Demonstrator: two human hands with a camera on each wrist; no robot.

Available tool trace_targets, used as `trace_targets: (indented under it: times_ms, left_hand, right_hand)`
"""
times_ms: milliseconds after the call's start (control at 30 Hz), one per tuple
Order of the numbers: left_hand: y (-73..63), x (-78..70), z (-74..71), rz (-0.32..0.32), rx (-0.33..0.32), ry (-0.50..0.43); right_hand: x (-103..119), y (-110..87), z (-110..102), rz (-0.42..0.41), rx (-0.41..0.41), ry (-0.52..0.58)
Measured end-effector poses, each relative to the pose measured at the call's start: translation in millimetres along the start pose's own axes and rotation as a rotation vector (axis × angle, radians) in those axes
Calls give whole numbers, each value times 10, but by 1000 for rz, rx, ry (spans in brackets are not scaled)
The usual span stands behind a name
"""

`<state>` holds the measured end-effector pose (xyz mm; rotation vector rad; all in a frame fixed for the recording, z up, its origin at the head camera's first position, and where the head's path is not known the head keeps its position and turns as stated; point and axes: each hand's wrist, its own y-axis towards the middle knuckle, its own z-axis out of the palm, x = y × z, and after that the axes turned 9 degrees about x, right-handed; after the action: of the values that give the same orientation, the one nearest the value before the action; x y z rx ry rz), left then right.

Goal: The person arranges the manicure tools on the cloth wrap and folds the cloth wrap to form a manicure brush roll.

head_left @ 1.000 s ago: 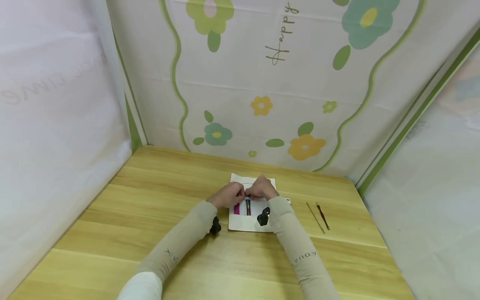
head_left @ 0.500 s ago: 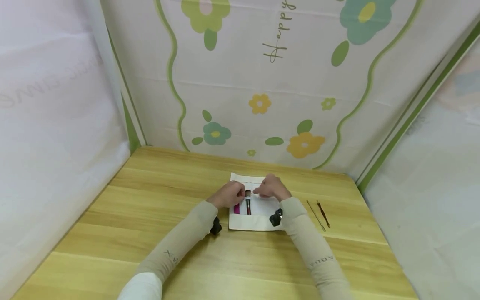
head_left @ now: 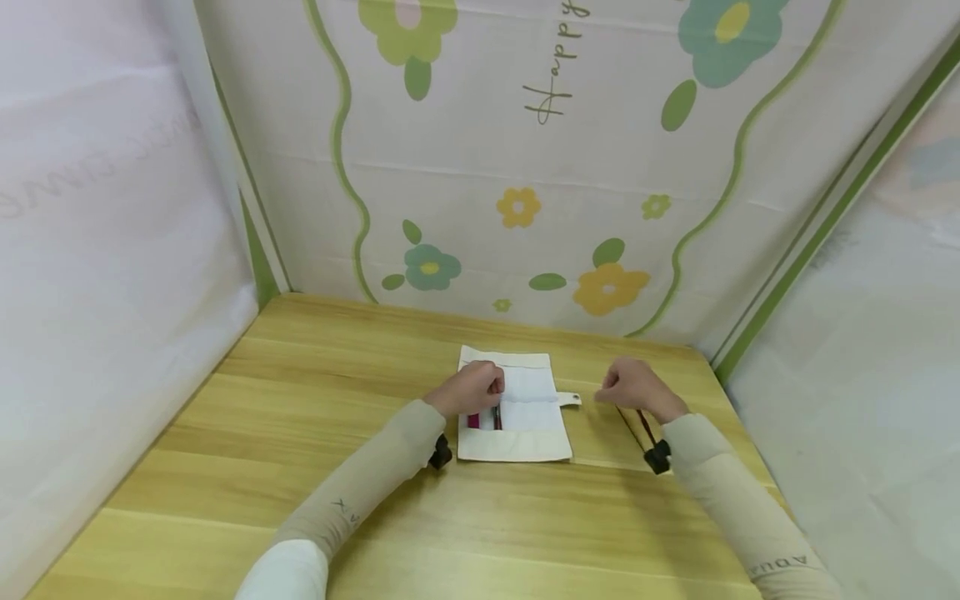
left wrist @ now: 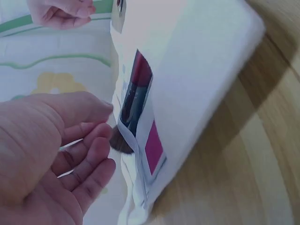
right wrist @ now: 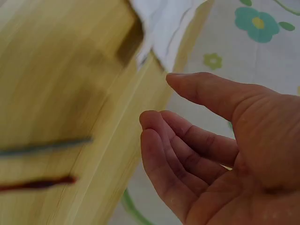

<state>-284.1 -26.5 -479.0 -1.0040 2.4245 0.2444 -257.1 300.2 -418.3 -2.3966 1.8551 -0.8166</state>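
We have a white cloth (head_left: 450, 150), printed with flowers, leaves and green lines, hanging behind the wooden table (head_left: 487, 533). On the table, towards its back edge, lies the white case (head_left: 517, 447), spread out, with a pocket along its near edge. We see the right hand (head_left: 637, 387) well to the right of the case, over the table by the far ends of two slim tools; its thumb and fingers are apart, the fingers bent and lying close together. The left hand (head_left: 472, 389) is over the left part of the case; its fingers are loosely bent, the thumb slightly apart from the fingertips, and we cannot tell whether they touch the case. The two tools, one thin and greyish (right wrist: 47, 146), one dark red (right wrist: 40, 183), lie side by side. In the case we find the brush (left wrist: 136, 93), its red handle in the pocket and its dark hair by the left fingertips, then a pink strip (left wrist: 153, 149) beside it, and a small tab (head_left: 570, 399) jutting from the right edge
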Motion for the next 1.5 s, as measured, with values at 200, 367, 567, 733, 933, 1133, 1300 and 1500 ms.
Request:
trace_targets:
  times_ms: [200, 367, 567, 733, 933, 1133, 1300, 1500]
  left_hand:
    - [21, -44, 18, 4, 7, 43]
    - [52, -86, 25, -22, 13, 75]
    - [81, -149, 6, -71, 25, 88]
    - [84, -182, 9, -71, 27, 90]
    - [107, -203, 18, -68, 22, 102]
    - [128, -225, 14, -80, 29, 100]
    - [134, -207, 38, -83, 32, 96]
    - [142, -193, 42, -70, 30, 74]
  right_hand:
    - [-289, -122, 34, -45, -25, -128]
    - [-434, -139, 136, -42, -49, -128]
    - [-532, -65, 249, 16, -42, -71]
    - [-589, 50, 256, 55, -3, -35]
    - [-613, 111, 151, 116, 92, 74]
    - [-628, 117, 67, 170, 129, 112]
    - [-639, 129, 81, 171, 126, 114]
    - [-640, 170, 77, 163, 95, 101]
